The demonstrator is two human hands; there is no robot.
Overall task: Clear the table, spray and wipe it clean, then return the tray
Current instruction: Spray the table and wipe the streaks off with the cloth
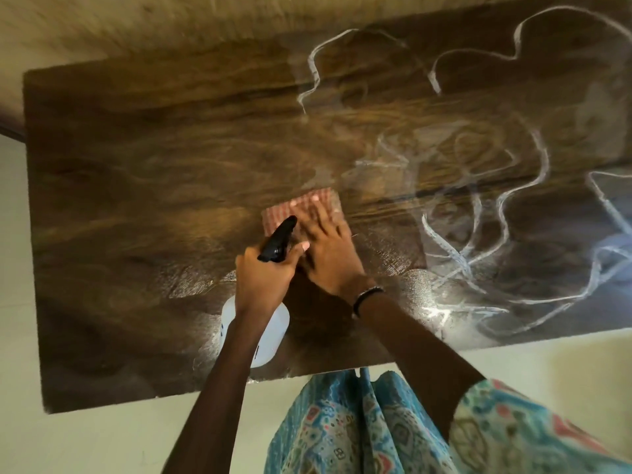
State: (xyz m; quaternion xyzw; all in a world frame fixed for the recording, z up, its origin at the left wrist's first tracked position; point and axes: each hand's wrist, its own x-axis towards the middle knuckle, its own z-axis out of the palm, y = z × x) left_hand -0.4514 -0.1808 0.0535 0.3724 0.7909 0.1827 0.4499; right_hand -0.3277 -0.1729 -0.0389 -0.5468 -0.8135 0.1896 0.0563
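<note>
A dark brown wooden table (143,165) fills the view. My left hand (263,278) grips the neck of a white spray bottle (273,336) with a black trigger head (278,239), held just above the table's near edge. My right hand (328,251) lies flat with spread fingers on a folded red-and-white checked cloth (301,206), pressing it on the table's middle. The hand and cloth are blurred by motion. White squiggly lines (478,206) cover the table's right half. No tray is in view.
Pale floor (85,439) lies around the table on the left and near side. A beige wall (136,25) runs behind the far edge. My patterned blue-green garment (376,429) hangs below the near edge. Wet streaks shine near the front edge.
</note>
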